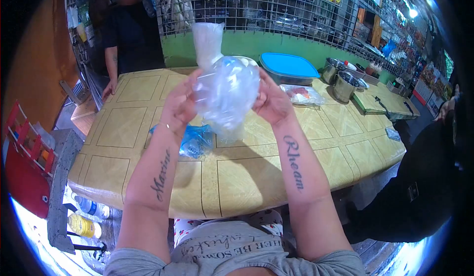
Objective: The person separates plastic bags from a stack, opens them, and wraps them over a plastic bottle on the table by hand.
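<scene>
Clear plastic — blurred | left fingers, right fingers — partly hidden behind it

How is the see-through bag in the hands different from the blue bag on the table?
The clear bag looks see-through and whitish, while the blue bag is bright blue. The clear bag is held up between the left hand and right hand; the blue bag lies on the table. Both look like thin, crinkly plastic.
</scene>
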Motion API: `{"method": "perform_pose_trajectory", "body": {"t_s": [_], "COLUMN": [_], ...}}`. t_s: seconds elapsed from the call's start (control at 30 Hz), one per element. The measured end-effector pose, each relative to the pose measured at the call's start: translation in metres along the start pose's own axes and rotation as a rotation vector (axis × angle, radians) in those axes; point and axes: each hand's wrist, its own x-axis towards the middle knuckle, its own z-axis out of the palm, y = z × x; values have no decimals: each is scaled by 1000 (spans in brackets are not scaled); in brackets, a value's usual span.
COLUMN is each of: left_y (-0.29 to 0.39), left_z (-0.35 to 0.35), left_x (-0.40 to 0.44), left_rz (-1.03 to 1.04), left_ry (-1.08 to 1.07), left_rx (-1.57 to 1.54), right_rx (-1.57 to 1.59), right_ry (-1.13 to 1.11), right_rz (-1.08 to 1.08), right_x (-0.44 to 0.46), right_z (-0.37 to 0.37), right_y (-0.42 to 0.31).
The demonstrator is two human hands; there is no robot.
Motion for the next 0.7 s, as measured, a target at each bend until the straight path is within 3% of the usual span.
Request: {"method": "perform_pose_trajectory", "body": {"t_s": [0.1, 0.2, 0.23, 0.33, 0.43, 0.5, 0.53, 0.63, 0.7], "left_y": [-21, -47, -50, -43, -54, -60, -59, -53, -50], "left_z": [-1, -45, -40, -14, -29, -34, -33, -24, -17], "left_x": [-31, -38, -38, -45, -42, -40, -41, -44, -46], "left_rz": [-164, -374, -386, -399, -481, -532, -519, -399, -264], "left_ry": [170, 166, 159, 228, 148, 141, 144, 125, 251], "left_rx": [-6, 168, 265, 567, 895, 1091, 1049, 1007, 993], "right_rx": [110, 48, -16, -134, -896, -1239, -1413, -1524, -1513], "right_ry": [88, 144, 277, 314, 275, 262, 251, 203, 299], "right_rz": [89, 225, 278, 346, 506, 583, 614, 605, 452], "right_x": [-22, -24, -27, -28, -26, -28, -28, -30, -30], "right_z": [-28, -71, -50, -55, -85, -69, -58, -48, -56], "right_y": [26, 49, 47, 53, 52, 48, 44, 43, 45]}}
